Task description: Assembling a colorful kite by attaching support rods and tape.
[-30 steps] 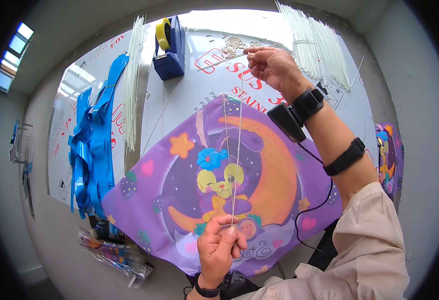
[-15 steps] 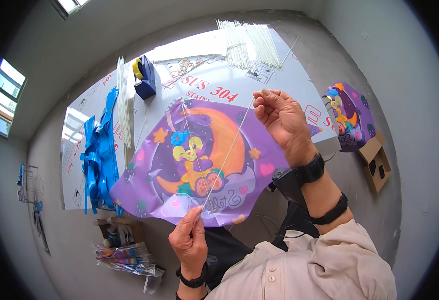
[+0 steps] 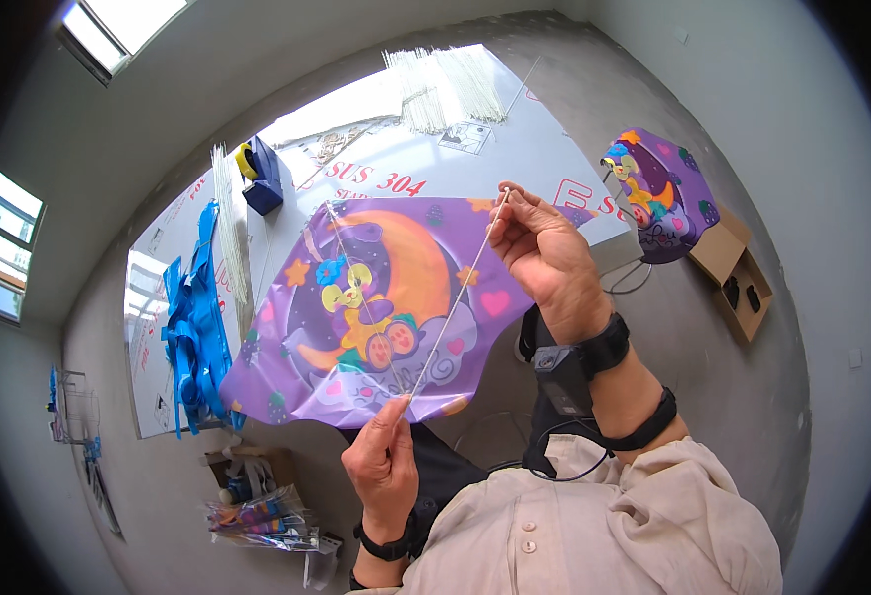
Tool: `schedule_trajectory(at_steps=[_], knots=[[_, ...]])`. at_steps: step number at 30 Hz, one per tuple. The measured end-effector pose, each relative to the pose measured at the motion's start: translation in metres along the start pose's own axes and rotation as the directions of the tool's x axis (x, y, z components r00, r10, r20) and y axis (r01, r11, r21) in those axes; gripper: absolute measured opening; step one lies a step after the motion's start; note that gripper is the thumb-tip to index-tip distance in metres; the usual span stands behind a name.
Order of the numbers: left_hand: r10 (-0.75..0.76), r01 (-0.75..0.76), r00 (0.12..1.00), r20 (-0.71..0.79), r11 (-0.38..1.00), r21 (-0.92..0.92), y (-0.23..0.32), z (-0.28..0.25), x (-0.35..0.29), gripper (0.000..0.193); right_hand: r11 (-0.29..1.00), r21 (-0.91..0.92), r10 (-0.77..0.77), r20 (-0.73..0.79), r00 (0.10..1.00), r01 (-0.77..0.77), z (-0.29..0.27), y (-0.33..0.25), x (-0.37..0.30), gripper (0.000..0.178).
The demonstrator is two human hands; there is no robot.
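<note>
A purple kite sheet (image 3: 420, 268) printed with a cartoon bunny on an orange moon spreads out in front of me, over the table's near edge. Between my hands a thin white string (image 3: 460, 283) runs taut and slanting across the sheet. My right hand (image 3: 554, 268) pinches its upper end at the kite's far right edge. Lower down, my left hand (image 3: 384, 471) is closed on the other end, close to the sheet's near edge. A second thin line (image 3: 356, 273) crosses the bunny from the far edge toward my left fingertips.
The table (image 3: 524, 174) bears bundles of thin white rods (image 3: 445, 89), a blue tape dispenser (image 3: 262, 178) and blue strips (image 3: 192, 327). Right of it hangs another purple kite sheet (image 3: 668, 193) above an open cardboard box (image 3: 738, 273). Wrapped packages (image 3: 262, 516) lie low on the left.
The view has shifted, so the table sits further left. My left hand has come up a little toward my right, shortening the string between them. Both hands keep their grip.
</note>
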State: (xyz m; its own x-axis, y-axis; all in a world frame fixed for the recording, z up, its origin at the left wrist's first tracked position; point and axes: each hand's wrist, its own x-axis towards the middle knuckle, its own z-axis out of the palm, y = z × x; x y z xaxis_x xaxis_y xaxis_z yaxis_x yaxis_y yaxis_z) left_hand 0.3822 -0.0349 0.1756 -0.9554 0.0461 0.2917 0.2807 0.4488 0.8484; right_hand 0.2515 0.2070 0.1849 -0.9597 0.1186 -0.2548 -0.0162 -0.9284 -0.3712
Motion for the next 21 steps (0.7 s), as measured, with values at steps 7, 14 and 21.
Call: schedule_trajectory(at_steps=[7, 14, 21], knots=[[-0.02, 0.019, 0.999, 0.032, 1.0, 0.02, 0.002, 0.006, 0.0, 0.025, 0.99, -0.078, -0.124, -0.076, 0.989, 0.118, -0.005, -0.002, -0.009, 0.015], [-0.05, 0.046, 0.997, 0.064, 0.997, 0.068, 0.004, 0.008, 0.002, 0.025, 0.983, -0.092, -0.17, -0.108, 0.979, 0.16, -0.015, -0.006, -0.01, 0.015], [-0.039, 0.035, 0.997, 0.066, 0.998, 0.058, 0.003, 0.012, 0.002, 0.025, 0.963, -0.153, -0.241, -0.111, 0.964, 0.223, -0.019, -0.004, -0.012, 0.017]])
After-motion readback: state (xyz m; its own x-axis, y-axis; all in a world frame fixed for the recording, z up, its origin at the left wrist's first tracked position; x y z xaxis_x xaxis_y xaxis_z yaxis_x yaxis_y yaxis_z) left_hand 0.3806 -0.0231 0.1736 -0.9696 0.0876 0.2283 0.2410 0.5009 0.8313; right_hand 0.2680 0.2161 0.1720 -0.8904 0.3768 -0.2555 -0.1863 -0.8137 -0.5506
